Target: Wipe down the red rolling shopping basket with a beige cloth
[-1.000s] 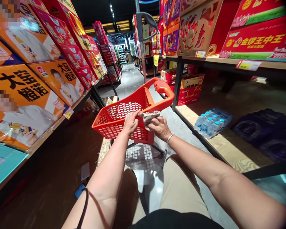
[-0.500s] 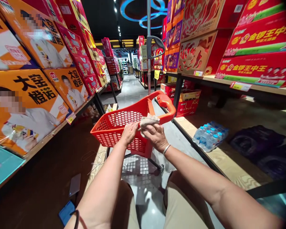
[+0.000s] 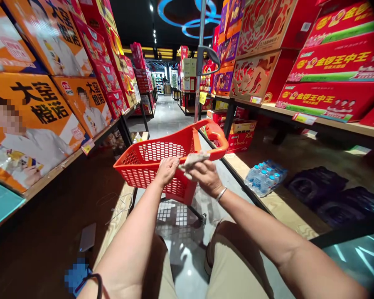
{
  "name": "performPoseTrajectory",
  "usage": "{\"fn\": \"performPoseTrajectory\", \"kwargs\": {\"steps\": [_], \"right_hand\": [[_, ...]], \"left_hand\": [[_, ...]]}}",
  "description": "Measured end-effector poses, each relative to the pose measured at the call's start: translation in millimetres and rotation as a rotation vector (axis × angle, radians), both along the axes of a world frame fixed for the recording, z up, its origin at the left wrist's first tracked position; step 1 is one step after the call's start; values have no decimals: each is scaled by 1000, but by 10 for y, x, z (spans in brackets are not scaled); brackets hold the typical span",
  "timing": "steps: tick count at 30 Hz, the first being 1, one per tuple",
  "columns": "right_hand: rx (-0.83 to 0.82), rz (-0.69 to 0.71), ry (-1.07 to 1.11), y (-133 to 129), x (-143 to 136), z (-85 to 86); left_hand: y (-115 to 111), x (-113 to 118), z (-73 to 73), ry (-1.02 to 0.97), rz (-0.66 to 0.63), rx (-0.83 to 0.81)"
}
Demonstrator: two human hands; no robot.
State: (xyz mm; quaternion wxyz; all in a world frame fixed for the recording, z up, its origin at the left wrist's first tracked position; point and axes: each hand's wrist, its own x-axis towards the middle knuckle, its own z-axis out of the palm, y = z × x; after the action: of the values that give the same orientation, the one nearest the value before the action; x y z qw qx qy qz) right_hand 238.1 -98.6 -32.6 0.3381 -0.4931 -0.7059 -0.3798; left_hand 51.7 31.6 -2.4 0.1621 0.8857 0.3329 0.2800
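Note:
A red plastic shopping cart (image 3: 137,176) with perforated walls stands in front of me. My left hand (image 3: 167,171) is closed around the near top rim of its basket. A crumpled light grey cloth (image 3: 195,158) is in my right hand (image 3: 207,176), which presses it on the same rim, close to the corner by the orange-red handle (image 3: 222,143). Beyond the handle a metal pole (image 3: 200,62) with a grey looped grip rises upright. The underside of my left fingers and the cloth's lower folds are hidden.
Orange drink cartons (image 3: 28,124) are stacked on the left shelf. Red cartons (image 3: 318,101) fill the right shelf, with shrink-wrapped water bottles (image 3: 264,177) on the board below. A pale power bank or phone (image 3: 87,236) lies lower left. The tiled aisle (image 3: 170,109) runs ahead between the shelves.
The view has shifted slightly. My right hand and the cloth have moved a little along the rim, and the cloth lies flatter. My left hand keeps its hold on the rim.

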Motion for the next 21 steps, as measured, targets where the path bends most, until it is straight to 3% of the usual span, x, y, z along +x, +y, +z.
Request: {"fn": "performPoseTrajectory", "kwargs": {"steps": [2,3,5,7,11,14,15,17,19,21], "right_hand": [[59,-57,92,-17,77,244],[67,-75,128,-20,94,279],[28,-83,153,-17,66,159],[-68,-53,117,-11,-47,-179],[-337,27,-9,-35,-409,-1061],[-426,106,-48,-41,-605,-1444],[-418,145,-52,-35,-636,-1473],[-371,209,-75,-23,-656,-1373],[-297,235,-96,-34,-624,-1092],[-264,250,-52,-66,-535,-696]], "left_hand": [[1,-26,8,9,0,-4],[1,-39,10,9,1,-4],[-3,-61,10,6,8,-2],[-18,-73,3,0,22,-4],[-77,-59,-38,-41,62,-16],[-130,-44,-76,-64,82,-31],[-148,-43,-86,-65,89,-38],[-186,-52,-100,-65,102,-41],[-222,-72,-111,-67,103,-22],[-239,-97,-130,-77,87,-6]]}}
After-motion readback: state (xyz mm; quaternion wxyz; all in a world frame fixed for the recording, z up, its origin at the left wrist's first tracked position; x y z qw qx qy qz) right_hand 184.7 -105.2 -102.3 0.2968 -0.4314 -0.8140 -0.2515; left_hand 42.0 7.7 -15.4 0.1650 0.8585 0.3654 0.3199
